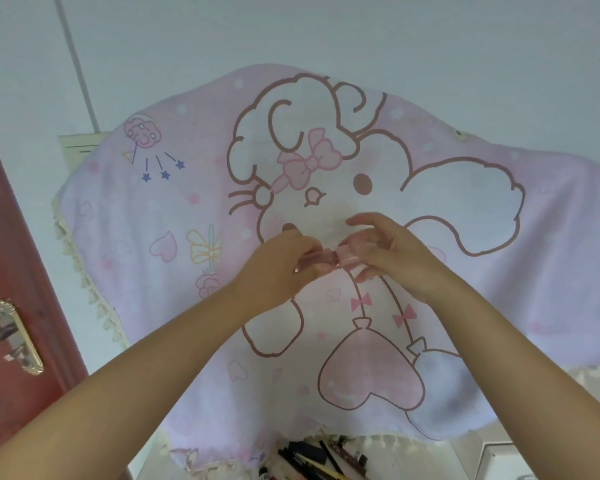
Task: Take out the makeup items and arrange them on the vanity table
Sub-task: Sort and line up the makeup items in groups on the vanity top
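- Now I see left hand (278,268) gripping pink tube (317,258) over cartoon cloth (499,271).
- Right hand (385,252) pinches its pale cap (346,255).
- Dark pencils (312,459) at bottom edge.
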### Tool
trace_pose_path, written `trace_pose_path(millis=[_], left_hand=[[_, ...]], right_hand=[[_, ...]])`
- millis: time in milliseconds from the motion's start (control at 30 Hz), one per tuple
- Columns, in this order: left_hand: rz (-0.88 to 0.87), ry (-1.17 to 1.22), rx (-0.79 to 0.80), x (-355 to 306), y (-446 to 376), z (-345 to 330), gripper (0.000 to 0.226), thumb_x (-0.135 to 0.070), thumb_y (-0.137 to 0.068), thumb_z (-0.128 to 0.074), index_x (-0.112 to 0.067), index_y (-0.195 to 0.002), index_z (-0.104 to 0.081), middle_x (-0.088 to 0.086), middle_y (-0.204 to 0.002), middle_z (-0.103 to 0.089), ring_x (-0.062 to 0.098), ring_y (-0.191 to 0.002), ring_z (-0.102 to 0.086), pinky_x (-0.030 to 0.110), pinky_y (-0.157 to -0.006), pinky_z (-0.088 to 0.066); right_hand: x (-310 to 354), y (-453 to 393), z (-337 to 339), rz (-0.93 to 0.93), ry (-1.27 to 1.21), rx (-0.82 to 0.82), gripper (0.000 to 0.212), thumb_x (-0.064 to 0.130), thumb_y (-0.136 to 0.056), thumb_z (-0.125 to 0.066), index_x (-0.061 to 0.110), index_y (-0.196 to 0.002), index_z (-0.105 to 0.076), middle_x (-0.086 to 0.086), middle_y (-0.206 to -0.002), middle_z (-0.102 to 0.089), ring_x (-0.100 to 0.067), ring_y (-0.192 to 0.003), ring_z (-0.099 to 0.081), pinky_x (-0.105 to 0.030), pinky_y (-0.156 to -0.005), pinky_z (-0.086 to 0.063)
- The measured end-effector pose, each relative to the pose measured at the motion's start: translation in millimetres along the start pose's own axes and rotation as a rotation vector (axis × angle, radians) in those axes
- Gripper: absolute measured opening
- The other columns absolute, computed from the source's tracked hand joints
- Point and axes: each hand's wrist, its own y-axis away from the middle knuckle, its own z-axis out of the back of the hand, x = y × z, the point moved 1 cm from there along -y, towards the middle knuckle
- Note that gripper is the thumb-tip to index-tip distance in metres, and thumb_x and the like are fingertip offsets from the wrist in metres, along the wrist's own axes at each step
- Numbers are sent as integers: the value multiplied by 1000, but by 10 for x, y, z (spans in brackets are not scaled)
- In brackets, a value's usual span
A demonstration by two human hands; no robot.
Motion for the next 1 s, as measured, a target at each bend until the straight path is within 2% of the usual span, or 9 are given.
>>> trace_pose_path(millis=[67, 133, 233, 333, 467, 533, 633, 833, 1000], left_hand=[[-4, -38, -44, -11, 17, -24, 25, -35, -86, -55, -11, -87, -59, -10, -70, -36, 10, -70, -38, 17, -58, -26], [-23, -69, -63, -5, 38, -49, 28, -37, -85, -55, -11, -95, -60, -9, -75, -37, 10, -70, -37, 17, -59, -22], [-12, -83, -56, 23, 45, -53, 29, -39, -86, -54, -13, -97, -60, -10, -74, -36, 9, -71, -38, 17, -60, -24], [22, -45, -73, 47, 26, -22, 27, -37, -84, -56, -12, -93, -60, -13, -68, -33, 10, -69, -39, 14, -56, -28], [37, -44, -129, 69, 58, -11, 26, -37, -82, -60, -14, -95, -63, -13, -71, -39, 10, -68, -41, 10, -56, -28], [37, -54, -168, 77, 87, -10, 26, -35, -81, -62, -14, -95, -64, -7, -78, -49, 9, -69, -42, 15, -58, -28], [34, -92, -202, 91, 130, 13, 26, -32, -80, -64, -13, -97, -65, 2, -86, -59, 11, -71, -43, 18, -66, -30], [83, -141, -185, 160, 202, 143, 27, -32, -80, -64, -15, -100, -66, 3, -90, -62, 17, -78, -54, 19, -67, -35], [213, -22, -106, 203, 265, 215, 21, -33, -79, -65, -19, -94, -67, 1, -88, -63, 14, -76, -57, 23, -72, -45]], right_hand=[[-14, -15, 9, -126, 54, -2, 26, 33, -92, -45, 13, -87, -60, 4, -59, -64, -10, -45, -58, -19, -41, -45], [-47, -11, 12, -136, 99, 16, 33, 32, -93, -42, 12, -74, -60, 3, -48, -61, -10, -39, -52, -19, -39, -40], [-65, 9, 20, 7, 150, 35, 18, 14, -90, -50, 24, -80, -60, 4, -62, -62, -8, -50, -55, -18, -51, -46], [-76, 2, 39, 96, 95, 60, 29, -1, -86, -53, 27, -88, -58, -2, -81, -63, -5, -62, -61, -16, -63, -50], [-38, -36, -11, -22, 42, 21, 11, 23, -90, -49, 26, -98, -56, 2, -74, -64, -8, -55, -62, -19, -56, -53], [-1, -52, -63, -156, 109, 24, 28, 40, -92, -38, 25, -85, -61, 3, -55, -61, -8, -40, -54, -18, -45, -47], [46, -74, -140, -188, 232, 40, 52, 40, -94, -36, 27, -51, -61, 5, -38, -55, -5, -30, -42, -18, -45, -40], [88, -154, -231, 64, 343, 29, 9, 19, -93, -47, 25, -87, -52, 6, -60, -59, 3, -43, -53, -8, -49, -44], [126, -140, -286, 351, 579, 57, 17, 8, -88, -53, 10, -105, -57, 4, -84, -56, -9, -75, -55, -9, -68, -45]])
